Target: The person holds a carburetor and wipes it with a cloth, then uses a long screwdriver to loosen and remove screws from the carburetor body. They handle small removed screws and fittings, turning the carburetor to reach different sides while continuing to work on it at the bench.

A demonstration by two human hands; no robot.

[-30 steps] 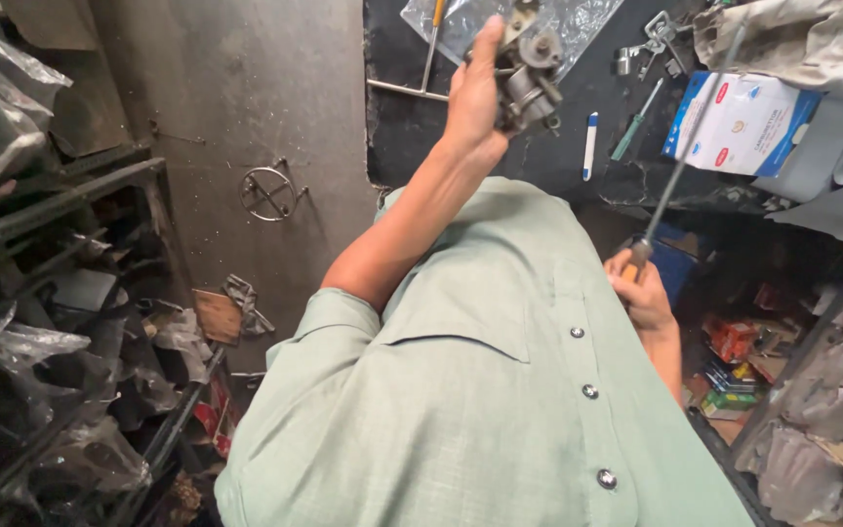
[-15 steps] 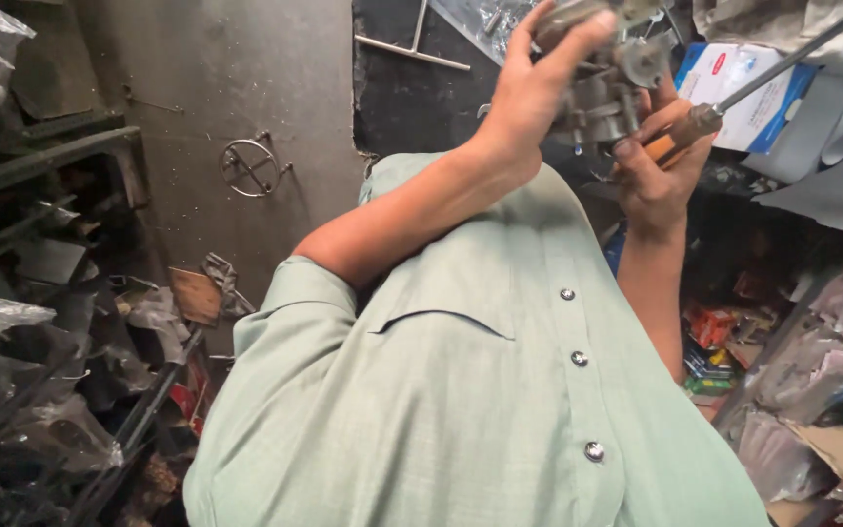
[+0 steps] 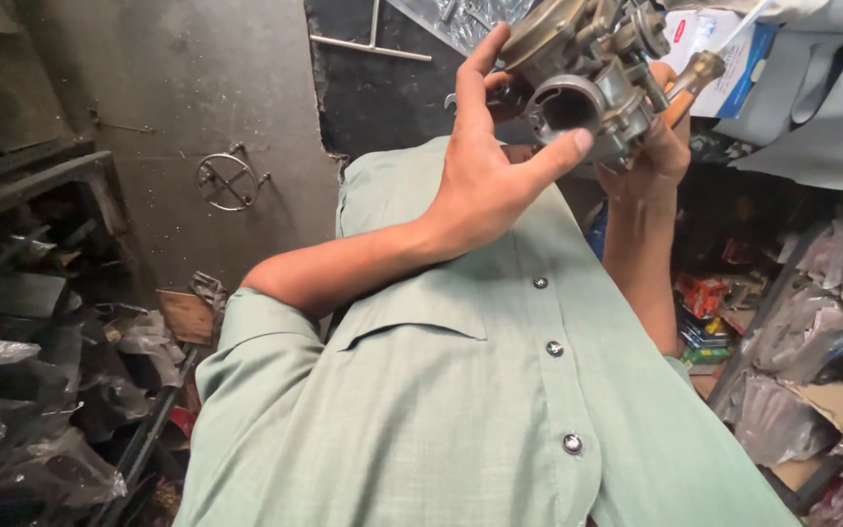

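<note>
1. Grey cast-metal carburettor body with a round open bore [image 3: 582, 73] held up in the air above the chest, clear of any table.
2. Left hand [image 3: 485, 171] grip closed round its near side, thumb [image 3: 553, 156] under the bore.
3. Right hand [image 3: 651, 146] grip closed on an orange-handled screwdriver [image 3: 685, 83], pressed against the body's far side.
4. Body appears assembled; tool at hand, blade contact hidden, so progress cannot be judged.
</note>
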